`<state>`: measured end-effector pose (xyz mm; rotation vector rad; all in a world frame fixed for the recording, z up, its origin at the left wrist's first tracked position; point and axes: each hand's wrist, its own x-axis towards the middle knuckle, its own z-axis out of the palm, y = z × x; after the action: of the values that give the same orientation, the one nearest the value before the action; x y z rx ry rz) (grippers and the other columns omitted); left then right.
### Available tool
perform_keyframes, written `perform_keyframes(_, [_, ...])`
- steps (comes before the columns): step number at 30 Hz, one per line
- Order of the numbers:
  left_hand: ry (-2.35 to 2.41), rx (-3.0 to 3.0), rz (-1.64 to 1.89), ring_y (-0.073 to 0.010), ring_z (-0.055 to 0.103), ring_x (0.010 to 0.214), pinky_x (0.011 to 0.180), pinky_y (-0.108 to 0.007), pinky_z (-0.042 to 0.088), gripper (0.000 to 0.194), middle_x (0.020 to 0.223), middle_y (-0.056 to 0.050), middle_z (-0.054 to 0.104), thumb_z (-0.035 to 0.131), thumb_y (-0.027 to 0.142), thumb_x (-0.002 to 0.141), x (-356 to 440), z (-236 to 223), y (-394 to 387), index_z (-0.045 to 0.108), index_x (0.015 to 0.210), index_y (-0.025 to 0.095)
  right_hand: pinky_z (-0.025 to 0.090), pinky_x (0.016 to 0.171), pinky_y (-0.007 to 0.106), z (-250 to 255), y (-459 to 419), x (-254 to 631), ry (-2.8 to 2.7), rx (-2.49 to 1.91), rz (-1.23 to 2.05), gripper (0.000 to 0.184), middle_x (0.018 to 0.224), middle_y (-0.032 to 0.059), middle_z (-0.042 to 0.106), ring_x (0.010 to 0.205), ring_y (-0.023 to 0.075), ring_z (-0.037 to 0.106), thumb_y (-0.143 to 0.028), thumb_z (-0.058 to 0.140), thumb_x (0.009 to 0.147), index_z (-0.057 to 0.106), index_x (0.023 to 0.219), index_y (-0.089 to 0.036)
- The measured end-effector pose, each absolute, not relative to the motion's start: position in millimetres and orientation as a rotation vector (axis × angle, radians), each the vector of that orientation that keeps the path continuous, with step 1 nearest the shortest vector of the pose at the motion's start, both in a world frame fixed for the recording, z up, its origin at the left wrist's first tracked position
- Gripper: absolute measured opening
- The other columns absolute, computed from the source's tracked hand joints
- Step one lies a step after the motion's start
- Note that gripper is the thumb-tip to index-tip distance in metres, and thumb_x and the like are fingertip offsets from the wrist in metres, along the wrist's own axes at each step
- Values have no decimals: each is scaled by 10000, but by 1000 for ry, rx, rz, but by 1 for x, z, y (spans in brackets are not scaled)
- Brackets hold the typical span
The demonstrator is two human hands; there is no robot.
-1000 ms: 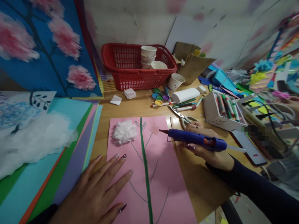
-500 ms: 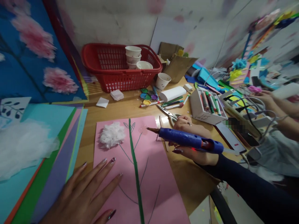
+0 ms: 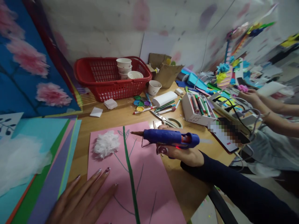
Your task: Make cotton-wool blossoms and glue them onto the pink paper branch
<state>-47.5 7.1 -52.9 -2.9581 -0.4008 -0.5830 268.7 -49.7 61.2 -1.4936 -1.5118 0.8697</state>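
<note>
A pink paper sheet [image 3: 149, 183] lies on the wooden table, with a green stem strip [image 3: 129, 174] down its middle and a white tissue flower [image 3: 106, 147] stuck at its upper left. My right hand [image 3: 184, 154] grips a blue glue gun [image 3: 170, 137]; its nozzle points left, just above the sheet near the stem's top. My left hand [image 3: 84, 199] lies flat with fingers spread on the sheet's lower left corner.
A red basket [image 3: 109, 77] with paper cups stands at the back. Scissors [image 3: 163, 119], markers, a marker box [image 3: 195, 109] and paint lids lie behind the sheet. Stacked coloured paper [image 3: 46, 161] is at the left. Another person's arms [image 3: 268, 109] work at the right.
The glue gun has moved left and slightly up, its nozzle now closer to the green stem. The view has swung to the right. My left hand stays flat on the sheet.
</note>
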Motion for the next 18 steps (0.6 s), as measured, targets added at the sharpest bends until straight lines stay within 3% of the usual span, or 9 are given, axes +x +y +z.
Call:
perform_keyframes(3, [-440, -2945, -596, -258, 419, 1284, 1133, -455, 179, 593, 1415, -24, 450, 468, 551, 837, -48, -54, 7, 385, 1382, 332, 435, 505, 250, 64, -52, 269, -1349, -1394, 1183, 319, 714, 30, 588, 645, 153, 549, -478, 664, 725, 608, 841, -186])
perform_keyframes(9, [-420, -2958, -612, -240, 443, 1264, 1137, -433, 174, 554, 1380, -7, 494, 437, 556, 855, -48, -56, 7, 401, 1369, 350, 432, 520, 250, 57, -51, 277, -1196, -1238, 1413, 381, 686, 13, 575, 588, 121, 511, -497, 724, 649, 617, 797, -163])
perform_keyframes(13, [-416, -2955, -607, -261, 422, 1271, 1127, -464, 161, 598, 1409, -39, 457, 472, 575, 828, -45, -54, 6, 401, 1371, 335, 444, 531, 261, 58, -49, 284, -1238, -1430, 1292, 345, 709, 39, 605, 644, 151, 553, -487, 673, 713, 640, 804, -156])
perform_keyframes(18, [-414, -2954, -569, -247, 374, 1303, 1133, -439, 117, 565, 1433, -33, 424, 484, 522, 836, -44, -42, 7, 412, 1362, 329, 412, 477, 235, 69, -43, 296, -1458, -1803, 857, 212, 695, 23, 639, 621, 149, 564, -386, 639, 767, 689, 827, -189])
